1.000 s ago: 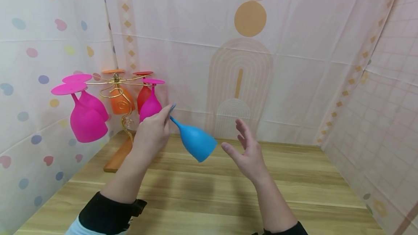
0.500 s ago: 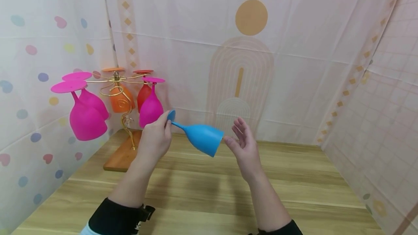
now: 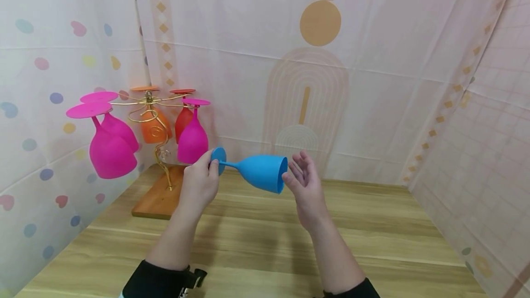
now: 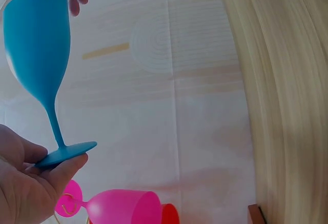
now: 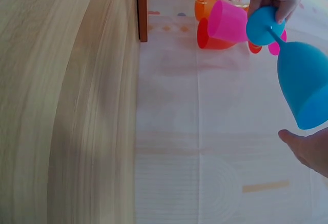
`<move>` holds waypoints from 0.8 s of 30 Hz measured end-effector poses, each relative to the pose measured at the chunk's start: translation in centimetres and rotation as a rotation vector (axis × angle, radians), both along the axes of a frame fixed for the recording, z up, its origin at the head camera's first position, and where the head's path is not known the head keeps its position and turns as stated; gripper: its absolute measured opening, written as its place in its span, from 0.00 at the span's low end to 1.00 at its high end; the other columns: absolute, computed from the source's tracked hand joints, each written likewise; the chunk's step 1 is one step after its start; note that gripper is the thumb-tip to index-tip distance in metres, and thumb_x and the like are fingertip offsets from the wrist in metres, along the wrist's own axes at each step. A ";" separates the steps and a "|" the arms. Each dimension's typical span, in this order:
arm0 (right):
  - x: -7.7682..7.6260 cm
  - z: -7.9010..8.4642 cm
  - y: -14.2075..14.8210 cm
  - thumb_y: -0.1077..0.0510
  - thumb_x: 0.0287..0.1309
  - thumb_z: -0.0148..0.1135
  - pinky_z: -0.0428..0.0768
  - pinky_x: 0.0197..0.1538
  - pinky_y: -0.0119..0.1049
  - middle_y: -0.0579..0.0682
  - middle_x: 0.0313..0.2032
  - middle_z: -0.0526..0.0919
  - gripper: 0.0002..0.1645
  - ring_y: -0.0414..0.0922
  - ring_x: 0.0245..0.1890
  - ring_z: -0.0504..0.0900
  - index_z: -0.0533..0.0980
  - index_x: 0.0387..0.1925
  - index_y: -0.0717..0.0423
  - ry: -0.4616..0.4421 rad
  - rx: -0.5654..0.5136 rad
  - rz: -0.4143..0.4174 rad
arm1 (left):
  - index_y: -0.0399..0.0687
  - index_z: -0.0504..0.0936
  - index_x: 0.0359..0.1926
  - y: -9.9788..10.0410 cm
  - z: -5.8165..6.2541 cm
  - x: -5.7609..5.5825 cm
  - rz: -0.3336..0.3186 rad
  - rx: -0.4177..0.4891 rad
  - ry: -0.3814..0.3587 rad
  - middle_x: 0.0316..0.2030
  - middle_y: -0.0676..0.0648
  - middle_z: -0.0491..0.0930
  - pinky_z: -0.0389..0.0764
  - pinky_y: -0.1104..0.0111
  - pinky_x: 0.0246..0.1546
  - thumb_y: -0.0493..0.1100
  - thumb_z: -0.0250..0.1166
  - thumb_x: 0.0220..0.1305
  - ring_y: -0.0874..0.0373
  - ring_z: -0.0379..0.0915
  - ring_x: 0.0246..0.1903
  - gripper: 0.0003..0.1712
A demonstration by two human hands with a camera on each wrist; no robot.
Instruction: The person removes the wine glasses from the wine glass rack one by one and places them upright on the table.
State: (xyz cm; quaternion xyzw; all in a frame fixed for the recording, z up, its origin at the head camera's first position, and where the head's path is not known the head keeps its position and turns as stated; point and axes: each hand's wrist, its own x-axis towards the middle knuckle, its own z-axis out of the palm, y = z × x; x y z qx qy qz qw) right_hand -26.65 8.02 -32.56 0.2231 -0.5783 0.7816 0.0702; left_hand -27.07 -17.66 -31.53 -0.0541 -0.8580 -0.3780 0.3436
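Note:
A blue wine glass (image 3: 262, 172) lies sideways in the air above the table, its mouth facing right. My left hand (image 3: 199, 182) pinches the round foot of the glass between thumb and fingers, seen clearly in the left wrist view, where the bowl (image 4: 38, 39) rises away from the hand. Close by the rim, my right hand (image 3: 307, 192) is held with fingers loosely extended. In the right wrist view a small gap shows between the right thumb (image 5: 293, 139) and the rim.
At left, a gold wire rack (image 3: 159, 151) on a wooden base (image 3: 155, 199) bears several upside-down wine glasses: pink (image 3: 112, 155), orange (image 3: 155, 128) and red (image 3: 182, 121). The wood-grain table (image 3: 265, 252) is bordered by patterned curtains (image 3: 232, 59) behind and at both sides.
The blue glass has swung from pointing down and right to nearly level, its foot turning into view. My left hand moved slightly down; my right hand came nearer the rim.

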 end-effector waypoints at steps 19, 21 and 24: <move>0.6 -0.2 -0.9 0.48 0.55 0.79 0.63 0.72 0.43 0.51 0.79 0.46 0.70 0.51 0.78 0.51 0.39 0.82 0.50 0.035 -0.004 0.070 | 0.41 0.81 0.54 0.6 -0.7 -0.2 -0.014 0.137 -0.128 0.35 0.41 0.82 0.81 0.50 0.44 0.41 0.53 0.78 0.46 0.76 0.37 0.14; 0.6 -0.3 -1.0 0.49 0.53 0.80 0.64 0.72 0.44 0.51 0.79 0.48 0.71 0.51 0.78 0.52 0.39 0.82 0.50 0.037 -0.008 0.058 | 0.41 0.81 0.56 0.8 -0.8 -0.2 -0.024 0.167 -0.168 0.39 0.41 0.83 0.81 0.47 0.47 0.41 0.53 0.78 0.45 0.76 0.40 0.15; 0.6 -0.5 -1.0 0.51 0.53 0.80 0.66 0.71 0.45 0.50 0.78 0.50 0.69 0.52 0.77 0.53 0.41 0.82 0.48 0.036 -0.003 0.031 | 0.40 0.79 0.62 1.1 -1.0 -0.3 -0.035 0.203 -0.216 0.45 0.39 0.84 0.79 0.43 0.53 0.42 0.53 0.79 0.44 0.78 0.44 0.18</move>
